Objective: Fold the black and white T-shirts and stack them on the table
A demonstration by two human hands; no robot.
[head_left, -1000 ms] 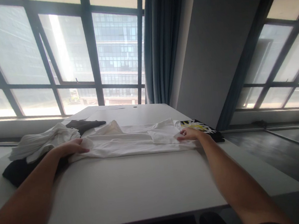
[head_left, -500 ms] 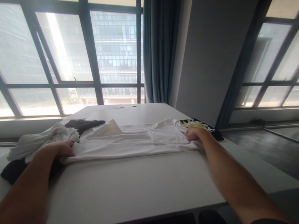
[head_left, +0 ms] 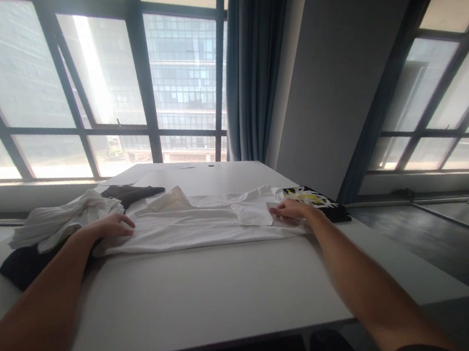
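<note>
Crosswise, the white garment (head_left: 200, 224) stretches between left fingers (head_left: 125, 219) and right fingers (head_left: 280, 211).

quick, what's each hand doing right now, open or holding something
Left hand: open, fingers loosely spread at the white garment.
Right hand: fingers bent at the same garment; whether they grip it cannot be told.

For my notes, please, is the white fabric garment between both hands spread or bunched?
Spread, with creases: the garment lies wide across the white table.
</note>
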